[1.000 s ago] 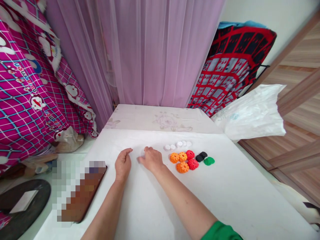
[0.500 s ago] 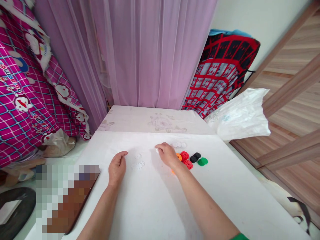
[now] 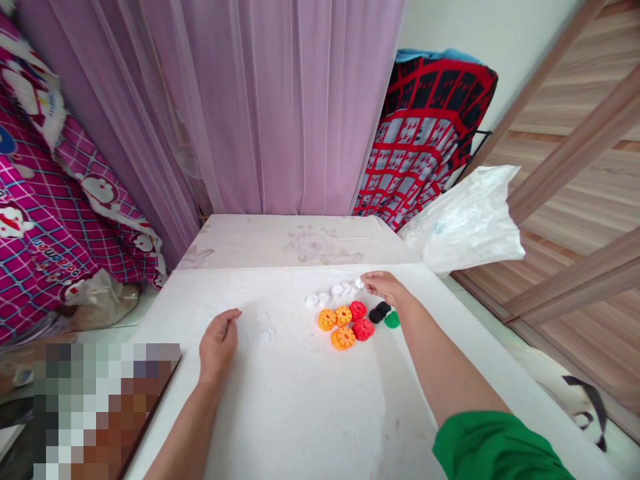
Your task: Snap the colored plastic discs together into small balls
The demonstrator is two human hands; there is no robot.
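Note:
My right hand (image 3: 383,287) pinches a white snowflake disc (image 3: 359,283) at the right end of a slanting row of white snowflake discs (image 3: 324,299). Below the row lie orange snowflake discs (image 3: 343,337), red ones (image 3: 363,329), black ones (image 3: 379,312) and a green one (image 3: 392,320), grouped by colour. My left hand (image 3: 218,343) rests closed on the left side of the table, thumb and forefinger together; whether anything is inside is hidden. Just right of it are a few loose white discs (image 3: 267,333), faint against the white cloth.
A white cloth covers the table (image 3: 310,413). A blurred-out flat object (image 3: 135,420) lies at its left edge. At the far right corner hangs a white plastic bag (image 3: 465,223). Purple curtains (image 3: 300,113) stand behind, and a red-and-black patterned cloth (image 3: 420,133) at back right.
My right hand has moved right with the white disc, from the table's middle to the row's right end. The orange discs are now uncovered. My left hand stays beside the loose white discs.

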